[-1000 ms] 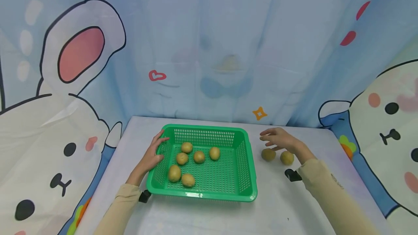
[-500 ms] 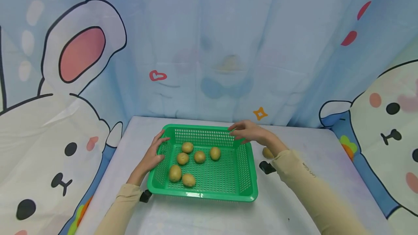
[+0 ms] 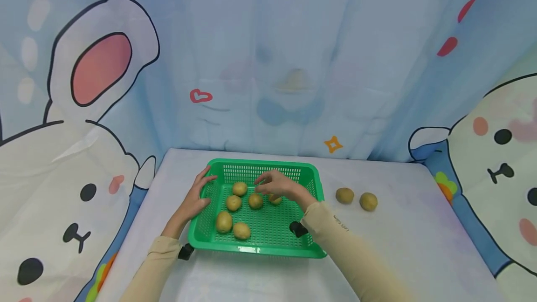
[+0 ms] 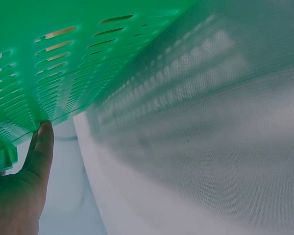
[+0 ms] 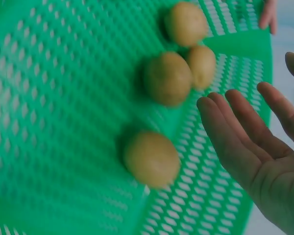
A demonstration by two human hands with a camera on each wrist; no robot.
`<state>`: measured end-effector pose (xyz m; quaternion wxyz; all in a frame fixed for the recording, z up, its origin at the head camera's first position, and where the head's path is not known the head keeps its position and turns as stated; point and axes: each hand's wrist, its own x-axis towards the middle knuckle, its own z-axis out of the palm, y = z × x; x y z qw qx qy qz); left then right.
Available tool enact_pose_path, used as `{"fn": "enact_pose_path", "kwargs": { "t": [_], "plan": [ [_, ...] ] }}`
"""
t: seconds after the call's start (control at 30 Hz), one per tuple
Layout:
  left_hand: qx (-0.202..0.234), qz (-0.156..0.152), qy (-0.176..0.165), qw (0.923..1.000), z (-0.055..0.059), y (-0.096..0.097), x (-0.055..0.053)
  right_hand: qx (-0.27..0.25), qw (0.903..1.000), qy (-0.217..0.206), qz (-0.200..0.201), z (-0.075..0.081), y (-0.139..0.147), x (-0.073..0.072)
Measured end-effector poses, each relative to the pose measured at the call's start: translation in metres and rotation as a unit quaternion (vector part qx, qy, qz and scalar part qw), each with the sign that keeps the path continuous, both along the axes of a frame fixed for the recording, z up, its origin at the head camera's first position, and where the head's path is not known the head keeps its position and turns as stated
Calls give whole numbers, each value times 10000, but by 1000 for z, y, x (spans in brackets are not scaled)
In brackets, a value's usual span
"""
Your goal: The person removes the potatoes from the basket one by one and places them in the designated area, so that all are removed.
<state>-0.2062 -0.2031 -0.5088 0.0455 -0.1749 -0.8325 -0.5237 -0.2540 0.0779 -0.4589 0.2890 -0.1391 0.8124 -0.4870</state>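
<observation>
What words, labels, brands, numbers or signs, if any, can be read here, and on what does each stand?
Nothing can be read for certain.
Right sleeve: small dark lettering, too small to make out.
Green basket: a pale patch on the near rim; whether label or glare, I cannot tell.
Backdrop: drawings only, such as a red heart; no legible words.

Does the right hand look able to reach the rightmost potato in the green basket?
Probably yes: the right hand is empty above the rightmost potato, and the open-topped green basket leaves the way free.
</observation>
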Motion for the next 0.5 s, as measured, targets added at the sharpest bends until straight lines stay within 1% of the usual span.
{"fn": "enact_pose_path", "kwargs": {
  "t": [0.1,0.13,0.2,0.23,0.33,0.43,0.5],
  "plan": [
    [18,-28,-37,10000,12,2,6,-52,10000,-79,-26,-11,-12,4],
    [10,-29,-30,10000,14,2,7,-66,9999,-99,-51,-14,-16,6],
    [4,-14,-25,10000,14,1,7,-96,9997,-162,-132,-20,-21,9],
    [30,-4,-17,10000,11,1,6,-96,9996,-173,-183,-23,-24,11],
    [36,4,-44,10000,-3,-2,-1,-90,9993,-237,-292,-29,-27,15],
    [-35,-19,-127,9999,-16,-6,-8,-56,9989,-343,-300,-34,-29,17],
    [-43,-41,-169,9998,-21,-8,-11,-3,9988,-411,-248,-37,-29,17]
  ]
}}
